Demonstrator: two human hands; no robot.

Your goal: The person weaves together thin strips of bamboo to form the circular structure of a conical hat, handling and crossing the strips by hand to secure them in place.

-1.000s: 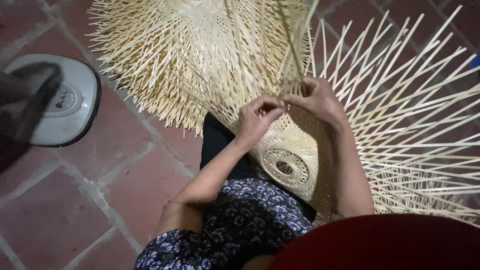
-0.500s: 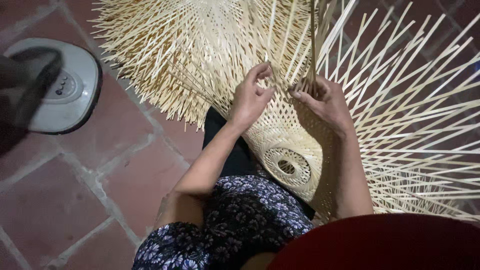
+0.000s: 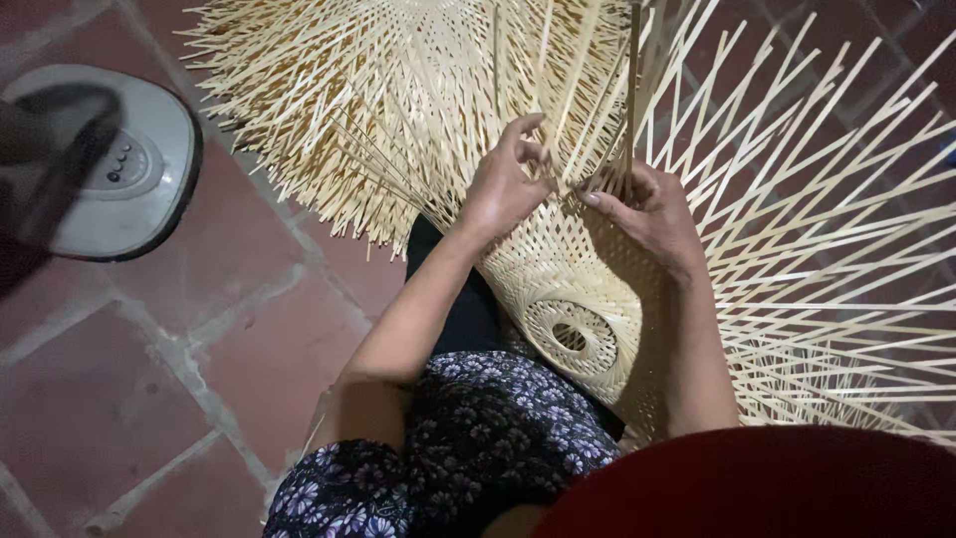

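Pale straw-yellow woven bamboo piece [image 3: 583, 299], lattice of criss-crossed strips. Dark navy dress [image 3: 478, 438], small white-lilac floral print. Reddish-brown floor tiles [image 3: 129, 399], grey grout. White-grey fan base [image 3: 124, 174], black rim.

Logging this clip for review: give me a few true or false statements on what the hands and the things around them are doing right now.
1. Both hands work on a pale woven basket piece with loose strips fanning outward. True: the left hand and the right hand meet on the woven piece.
2. The right hand pinches an upright strip. True: the strip rises from its grip.
3. The floor is green carpet. False: it is reddish brick tile.
4. A grey and black fan base stands at the left on the floor. True: the fan base is there.
5. The left hand rests on the fan base. False: it is at the weave, well apart from it.
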